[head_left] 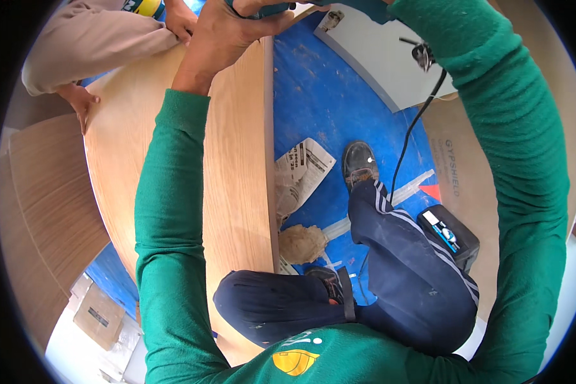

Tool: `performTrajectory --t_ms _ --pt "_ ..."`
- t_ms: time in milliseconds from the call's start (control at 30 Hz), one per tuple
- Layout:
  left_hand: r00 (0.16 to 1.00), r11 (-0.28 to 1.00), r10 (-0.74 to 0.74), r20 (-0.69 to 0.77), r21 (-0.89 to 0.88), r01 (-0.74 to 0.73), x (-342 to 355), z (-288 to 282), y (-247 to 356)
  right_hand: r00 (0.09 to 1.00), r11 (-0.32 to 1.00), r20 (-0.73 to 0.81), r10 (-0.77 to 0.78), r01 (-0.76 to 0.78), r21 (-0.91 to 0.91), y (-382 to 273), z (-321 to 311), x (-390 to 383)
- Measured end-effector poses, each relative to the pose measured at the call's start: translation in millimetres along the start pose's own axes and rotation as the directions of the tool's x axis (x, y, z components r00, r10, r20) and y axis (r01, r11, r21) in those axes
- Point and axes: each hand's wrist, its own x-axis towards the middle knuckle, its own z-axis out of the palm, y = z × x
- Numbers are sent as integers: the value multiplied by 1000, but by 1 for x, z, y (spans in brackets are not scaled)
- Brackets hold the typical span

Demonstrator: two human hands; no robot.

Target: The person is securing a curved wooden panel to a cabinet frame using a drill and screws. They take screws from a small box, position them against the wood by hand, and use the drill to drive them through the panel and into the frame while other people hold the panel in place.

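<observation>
- Tool (pixel 370 9), the teal one, is up at the far end of the wooden panel (pixel 237 160), partly cut off by the upper edge of the view. So no, can't see what its working end is touching.
- Left hand (pixel 221 38) is wrapped around the tool's left part, thumb stretched along it. Right hand is out past the upper edge, so I can't tell how it's gripping; only the green sleeve (pixel 467 38) shows.
- Biggest worry imo: both arms are at full reach, so a slip could skid the tool across that nice wood grain.
- Co-worker's near hand (pixel 182 22) is on the panel right beside the left hand. If the tool jumped, those fingers would be awfully close. Their other hand (pixel 80 105) is at the panel's left edge; if it let go, the panel might shift.
- Left knee (pixel 237 301) is hard up by the panel too, so a wobble could nudge it.
- Black cable (pixel 406 137) runs down near the shoe (pixel 360 163). Snag risk if that foot moved.
- Floor's covered in blue sheeting (pixel 365 134) with tape, a newspaper (pixel 310 169) and a tan wad (pixel 301 243) on it. Could be slippery, I reckon.
- Further out: black case (pixel 470 246) to the right, pale grey-edged panel (pixel 390 51) up top, another wooden panel (pixel 57 205) at far left, cardboard (pixel 99 313) below that.
</observation>
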Motion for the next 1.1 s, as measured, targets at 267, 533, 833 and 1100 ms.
performTrajectory --t_ms 267,533,833,1100 --pt "991 956 115 -73 -263 -131 0 16 -1 991 991 -6 -135 135 12 15 -7 -9" --pt "963 923 269 16 282 -263 8 10 -11 994 992 40 -102 98 78 18 -6 -16" --pt "991 982 124 -52 -138 -130 -8 3 -16 993 994 -54 -108 108 -10 -2 8 -4" --pt "997 997 79 -9 12 -79 -2 4 -8 997 997 -2 -74 74 -3 2 -2 -11"
